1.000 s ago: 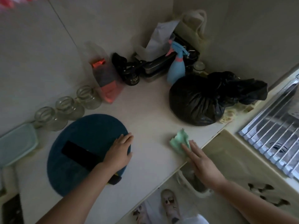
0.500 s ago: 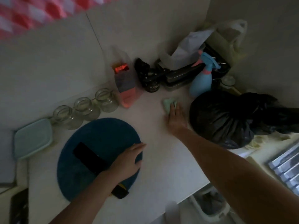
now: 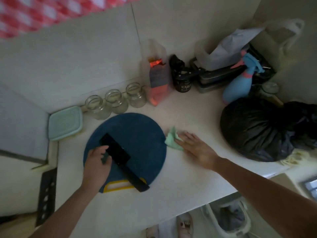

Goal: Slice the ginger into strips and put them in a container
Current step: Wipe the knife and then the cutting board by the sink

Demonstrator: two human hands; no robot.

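Pale green and lidded, the plastic container sits far left by the wall; no ginger shows anywhere. The left hand rests on the blue cutting board, fingers bent against the black cleaver; whether they pinch it I cannot tell. Just right of the board, a green cloth lies pressed to the counter under the right hand, fingers straight and close together. Wiping likely goes best with flat, even pressure, stroking away from the board, left fingers kept off the blade's edge.
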